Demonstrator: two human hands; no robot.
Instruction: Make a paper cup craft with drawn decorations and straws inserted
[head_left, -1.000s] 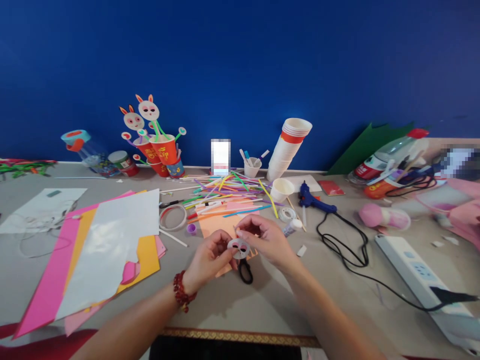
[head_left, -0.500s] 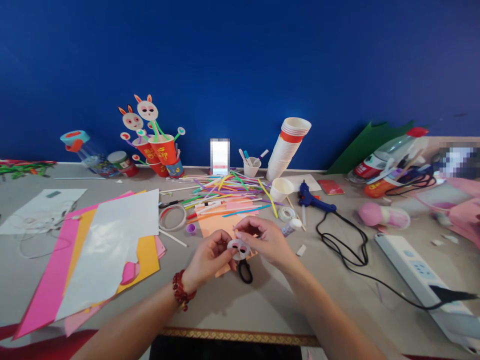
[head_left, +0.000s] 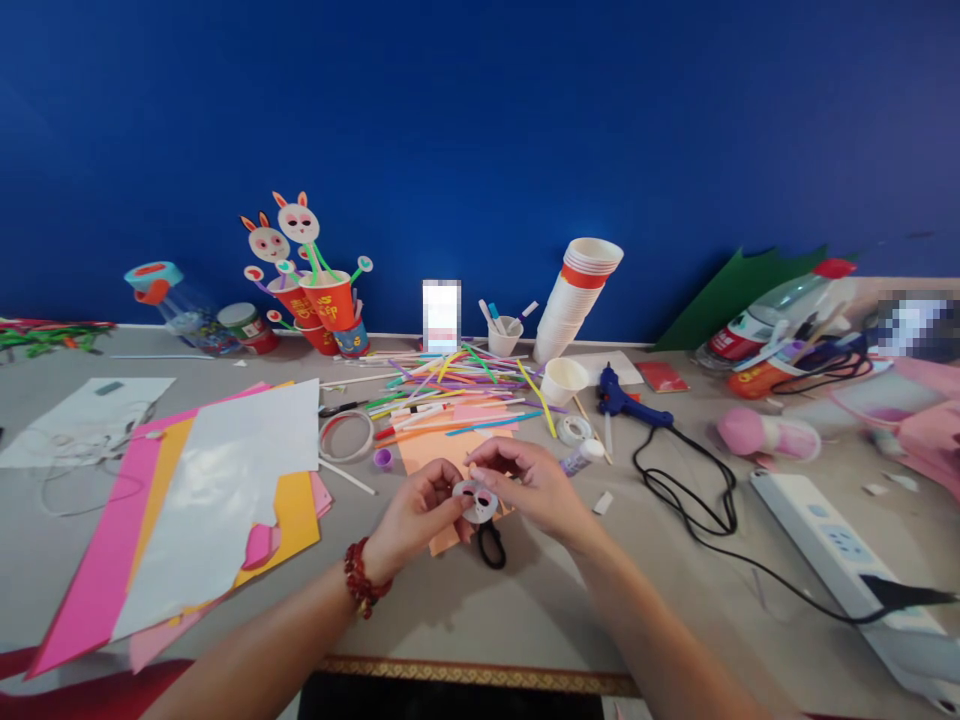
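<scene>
A small round white paper face (head_left: 478,503) with dark eyes and pink patches is pinched in my left hand (head_left: 421,508), thumb on its front. At the disc's upper edge, the closed fingertips of my right hand (head_left: 529,488) pinch something small that I cannot make out. Below the face the black handle of a pair of scissors (head_left: 492,547) shows; its blades are hidden. Orange paper (head_left: 427,450) lies on the table beneath both hands. A purple cap (head_left: 383,459) sits left of the paper.
Many coloured sticks (head_left: 465,375) spread behind my hands. A blue glue gun (head_left: 630,400) and its cord lie right, near a white power strip (head_left: 832,550). Stacked paper cups (head_left: 577,300) lean at the back. Coloured sheets (head_left: 210,500) and rabbit-faced cups (head_left: 326,300) are left.
The paper face has tilted and shifted very slightly in my fingers. My right fingertips have moved a little at its upper edge. The other things stay in place.
</scene>
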